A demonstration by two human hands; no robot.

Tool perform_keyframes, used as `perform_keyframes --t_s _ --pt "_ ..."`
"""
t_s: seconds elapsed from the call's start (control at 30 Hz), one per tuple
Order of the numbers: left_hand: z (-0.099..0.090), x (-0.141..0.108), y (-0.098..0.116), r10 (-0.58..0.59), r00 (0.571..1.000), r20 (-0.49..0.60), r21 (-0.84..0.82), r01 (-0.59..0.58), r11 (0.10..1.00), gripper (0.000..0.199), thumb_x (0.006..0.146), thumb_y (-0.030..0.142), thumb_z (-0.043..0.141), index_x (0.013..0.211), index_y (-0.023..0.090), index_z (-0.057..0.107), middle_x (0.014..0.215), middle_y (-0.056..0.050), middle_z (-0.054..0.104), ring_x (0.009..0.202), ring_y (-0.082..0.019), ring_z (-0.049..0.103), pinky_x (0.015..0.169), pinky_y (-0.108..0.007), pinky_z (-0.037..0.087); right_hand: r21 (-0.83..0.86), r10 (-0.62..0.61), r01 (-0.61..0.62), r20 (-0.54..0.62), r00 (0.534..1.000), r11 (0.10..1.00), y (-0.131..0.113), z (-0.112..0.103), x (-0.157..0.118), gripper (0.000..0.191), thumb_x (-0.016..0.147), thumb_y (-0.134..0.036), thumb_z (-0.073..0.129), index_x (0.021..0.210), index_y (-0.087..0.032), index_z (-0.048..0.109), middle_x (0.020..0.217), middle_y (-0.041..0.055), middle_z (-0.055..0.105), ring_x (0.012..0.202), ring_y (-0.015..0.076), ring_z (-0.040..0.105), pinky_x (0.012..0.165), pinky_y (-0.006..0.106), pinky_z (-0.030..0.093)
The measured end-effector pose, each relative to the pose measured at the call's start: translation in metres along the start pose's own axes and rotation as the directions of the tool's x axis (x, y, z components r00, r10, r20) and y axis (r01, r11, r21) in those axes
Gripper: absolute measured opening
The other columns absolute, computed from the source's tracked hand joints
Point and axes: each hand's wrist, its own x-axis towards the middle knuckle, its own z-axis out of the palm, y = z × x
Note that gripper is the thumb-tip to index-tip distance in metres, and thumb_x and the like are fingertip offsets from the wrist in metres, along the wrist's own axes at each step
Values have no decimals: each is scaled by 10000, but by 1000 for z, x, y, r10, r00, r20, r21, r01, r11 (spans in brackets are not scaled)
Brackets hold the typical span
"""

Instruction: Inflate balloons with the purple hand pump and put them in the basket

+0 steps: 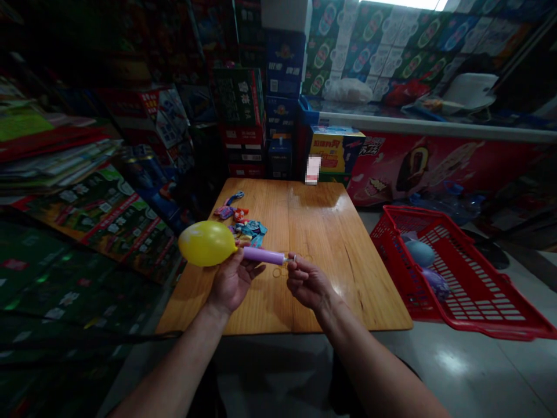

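Left hand (232, 281) closed around the neck of a yellow balloon (207, 243), which is partly inflated and fitted on a purple hand pump (263, 255). Right hand (308, 283) pinches the pump's far end. Both are held above the near half of a wooden bench (335, 238). Pile of uninflated balloons (239, 223) lies left of centre on the bench, just behind the yellow balloon. Red plastic basket (478, 302) sits on the floor right of the bench, holding a blue balloon (420, 253) and a purple balloon (435, 283).
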Motion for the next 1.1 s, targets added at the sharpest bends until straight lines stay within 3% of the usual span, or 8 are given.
perform_keyframes --t_s 0.17,0.3,0.43,0.6,0.7,0.87,0.97,1.1 --pt "-4 -2 -16 -44 999 -30 -13 43 999 245 850 240 695 1088 201 651 1012 -66 739 914 -217 712 777 -363 599 -4 34 -34 2 999 999 15 -3 9 97 888 -117 642 969 -141 595 663 -44 620 388 -5 341 409 108 319" --pt "-8 6 0 -13 999 -50 -45 11 999 262 834 231 706 1090 210 650 1004 -61 739 915 -218 713 772 -363 597 -59 27 -25 30 999 998 -6 4 2 100 884 -112 635 978 -124 601 695 -26 629 408 -4 386 422 111 337" --pt "-8 9 12 86 994 -67 -43 -89 995 261 843 281 704 1079 181 653 1001 -91 739 956 -234 709 783 -358 592 -35 -63 65 52 997 997 -18 5 -3 73 902 -117 607 975 -123 607 700 -28 633 393 -12 370 423 116 340" --pt "-6 1 -14 -40 998 -45 -12 39 999 248 860 287 689 1081 180 656 1026 -94 731 955 -221 700 806 -374 588 27 7 -7 1 1000 1000 9 -8 7 83 891 -107 623 966 -131 597 680 -34 625 384 -9 351 404 116 318" --pt "-7 0 -23 -39 998 -57 -1 39 999 208 860 271 688 1050 188 666 991 -66 729 911 -206 701 789 -372 594 51 18 -17 -15 1000 999 19 -10 11 76 902 -110 609 971 -139 590 675 -41 621 378 -9 338 401 113 313" --pt "-8 7 -6 -26 998 -56 -33 24 999 201 854 255 691 1048 206 669 974 -51 735 880 -201 705 767 -374 597 -15 39 -39 10 999 999 -3 -2 3 91 908 -106 594 998 -120 597 691 -25 616 398 -3 372 416 116 339" --pt "-10 12 7 40 996 -85 -31 -43 999 232 843 285 705 1050 189 664 989 -79 742 915 -222 710 776 -365 591 0 -25 25 10 1000 1000 -20 0 -1 75 921 -98 570 988 -112 600 699 -25 609 393 -8 366 412 114 334" --pt "-10 9 0 72 997 -43 -2 -72 997 271 859 313 692 1102 197 654 1048 -91 736 1003 -239 698 815 -378 585 4 -15 15 18 1000 1000 -14 -5 3 46 920 -110 573 959 -119 596 682 -31 595 390 -5 361 402 116 320"
